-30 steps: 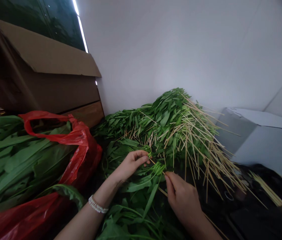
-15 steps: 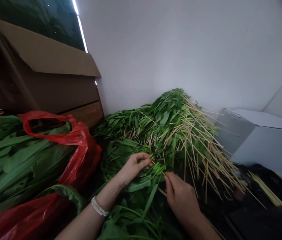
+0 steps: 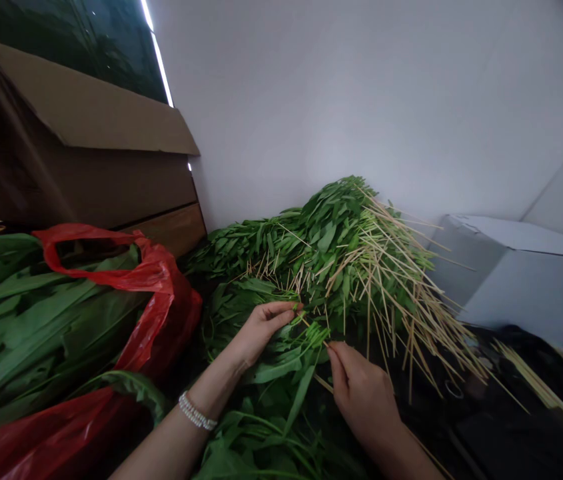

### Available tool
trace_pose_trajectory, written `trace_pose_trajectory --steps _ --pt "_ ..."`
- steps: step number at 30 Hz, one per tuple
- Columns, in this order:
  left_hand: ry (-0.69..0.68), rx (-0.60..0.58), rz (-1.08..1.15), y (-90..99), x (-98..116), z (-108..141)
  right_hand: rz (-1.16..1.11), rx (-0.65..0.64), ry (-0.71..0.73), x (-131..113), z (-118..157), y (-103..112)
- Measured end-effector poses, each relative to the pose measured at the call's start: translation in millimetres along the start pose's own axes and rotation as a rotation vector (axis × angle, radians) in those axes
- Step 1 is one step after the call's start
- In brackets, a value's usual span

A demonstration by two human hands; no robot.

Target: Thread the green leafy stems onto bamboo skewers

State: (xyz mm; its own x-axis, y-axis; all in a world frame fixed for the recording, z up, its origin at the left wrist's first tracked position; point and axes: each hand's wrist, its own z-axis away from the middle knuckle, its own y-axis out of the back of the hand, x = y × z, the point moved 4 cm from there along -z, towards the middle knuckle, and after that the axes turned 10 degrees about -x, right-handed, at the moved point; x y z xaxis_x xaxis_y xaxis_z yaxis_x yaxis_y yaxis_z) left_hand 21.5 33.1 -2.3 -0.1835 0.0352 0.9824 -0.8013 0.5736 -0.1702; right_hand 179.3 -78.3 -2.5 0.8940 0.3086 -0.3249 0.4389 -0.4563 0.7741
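Observation:
A thin wooden skewer [image 3: 304, 321] runs between my hands, with bright green stems [image 3: 315, 333] threaded on it and long leaves hanging below. My right hand [image 3: 361, 383] pinches the skewer just right of the stems. At the other end, my left hand [image 3: 266, 330], below a beaded bracelet on the wrist, has thumb and fingers pressed together on a small green stem at the skewer's tip. Loose leafy greens [image 3: 271, 433] lie under both hands. Behind them rises a heap of skewered greens [image 3: 331, 233], its bare sticks pointing right and toward me.
On the left, a red plastic bag [image 3: 161, 280] holds large green leaves, with an open cardboard box [image 3: 111, 180] behind. A white box [image 3: 526, 280] stands at the right against the wall. More skewers [image 3: 531, 377] lie on a dark surface at the right.
My left hand has shifted slightly up and left, and its fingers are straighter around the stem at the skewer's tip. My right hand has barely moved.

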Motion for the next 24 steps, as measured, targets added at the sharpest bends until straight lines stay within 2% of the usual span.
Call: trace_pose_trajectory --steps 8,17,24 --pt "0.014 -0.076 -0.066 -5.0 5.6 4.1 -0.009 0.004 0.001 0.3 -0.7 1.0" --pt "0.02 -0.005 -0.082 -2.7 7.1 2.3 -0.015 0.013 0.018 0.3 -0.4 0.4" --pt "0.019 -0.036 -0.111 -4.6 7.6 2.7 -0.014 0.007 0.003 -0.5 -1.2 2.1"
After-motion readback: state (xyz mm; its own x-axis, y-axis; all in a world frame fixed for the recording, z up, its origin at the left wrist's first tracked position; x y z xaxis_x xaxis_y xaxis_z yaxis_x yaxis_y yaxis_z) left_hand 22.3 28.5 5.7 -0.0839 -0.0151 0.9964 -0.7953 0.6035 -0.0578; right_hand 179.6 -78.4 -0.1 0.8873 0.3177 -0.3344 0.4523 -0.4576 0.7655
